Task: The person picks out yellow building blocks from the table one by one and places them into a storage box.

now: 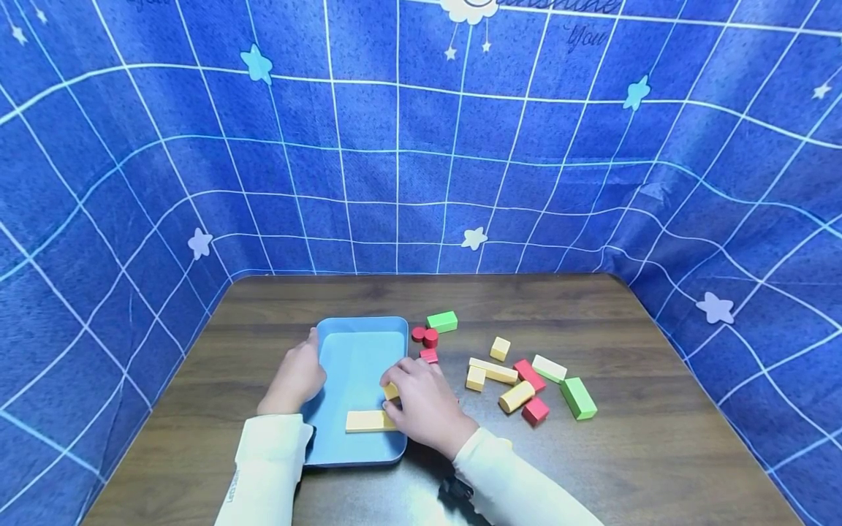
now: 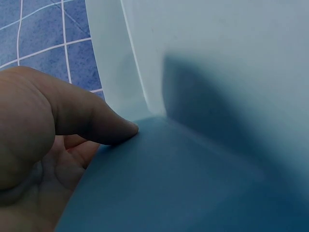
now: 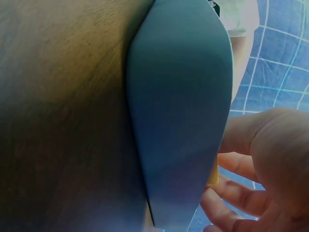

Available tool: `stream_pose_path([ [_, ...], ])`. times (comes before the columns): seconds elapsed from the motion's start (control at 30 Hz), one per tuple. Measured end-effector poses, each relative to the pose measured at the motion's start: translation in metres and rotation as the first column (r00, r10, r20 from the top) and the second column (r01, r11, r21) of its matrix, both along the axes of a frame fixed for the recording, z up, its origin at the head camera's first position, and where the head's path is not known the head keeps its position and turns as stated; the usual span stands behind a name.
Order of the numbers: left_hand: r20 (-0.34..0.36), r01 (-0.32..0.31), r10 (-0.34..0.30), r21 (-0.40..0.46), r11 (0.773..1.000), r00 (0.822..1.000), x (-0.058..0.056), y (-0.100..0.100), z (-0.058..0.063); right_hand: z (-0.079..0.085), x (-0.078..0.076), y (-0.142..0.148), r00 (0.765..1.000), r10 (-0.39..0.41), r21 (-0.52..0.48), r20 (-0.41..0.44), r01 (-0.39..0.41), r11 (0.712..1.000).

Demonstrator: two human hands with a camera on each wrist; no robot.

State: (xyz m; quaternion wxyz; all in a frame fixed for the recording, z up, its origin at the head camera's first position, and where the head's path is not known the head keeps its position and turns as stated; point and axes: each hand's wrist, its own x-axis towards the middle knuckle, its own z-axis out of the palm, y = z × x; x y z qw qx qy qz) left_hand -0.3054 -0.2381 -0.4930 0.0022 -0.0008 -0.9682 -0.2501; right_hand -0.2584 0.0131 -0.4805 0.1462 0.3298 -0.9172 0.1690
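Note:
A blue tray [image 1: 355, 365] lies on the left part of the table. My left hand [image 1: 299, 376] grips its left wall; in the left wrist view the thumb [image 2: 113, 126] presses over the rim, with fingers underneath on the outer side. Over the tray's right side, my right hand [image 1: 424, 405] pinches a small yellow block [image 1: 391, 391] between thumb and fingers. That block is mostly hidden; only a sliver of yellow block [image 3: 214, 173] shows behind the tray wall in the right wrist view. A long flat yellow block [image 1: 368, 421] lies on the tray floor below the right hand.
Right of the tray lie red cylinders [image 1: 430, 337], a green block [image 1: 442, 321], a red block [image 1: 429, 356] and, farther right, a yellow cylinder [image 1: 516, 397], a red cube [image 1: 536, 411], a larger green block [image 1: 579, 398] and several other blocks. A blue curtain [image 1: 421, 175] surrounds the wooden table [image 1: 658, 438].

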Motion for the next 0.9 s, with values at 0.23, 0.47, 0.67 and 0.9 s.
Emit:
stream_pose_path([
  [0.23, -0.005, 0.001, -0.001, -0.001, 1.000, 1.000, 0.0005, 0.0000, -0.0001, -0.0032, -0.0011, 0.0001, 1.000, 0.002, 0.002, -0.002, -0.002, 1.000],
  [0.47, -0.005, 0.000, 0.000, -0.001, 1.000, 1.000, 0.0014, -0.0005, 0.0002, -0.0045, -0.0014, -0.0007, 1.000, 0.009, 0.007, 0.003, -0.009, 1.000],
  [0.67, -0.003, -0.002, 0.002, 0.000, 1.000, 1.000, 0.0004, -0.0005, -0.0001, -0.0069, -0.0022, -0.0011, 1.000, 0.008, 0.023, 0.015, -0.008, 1.000],
  [0.9, -0.003, -0.006, 0.006, -0.003, 1.000, 1.000, 0.0003, -0.0012, -0.0010, -0.0060, -0.0016, -0.0008, 1.000, 0.012, 0.044, 0.016, -0.013, 0.999],
])
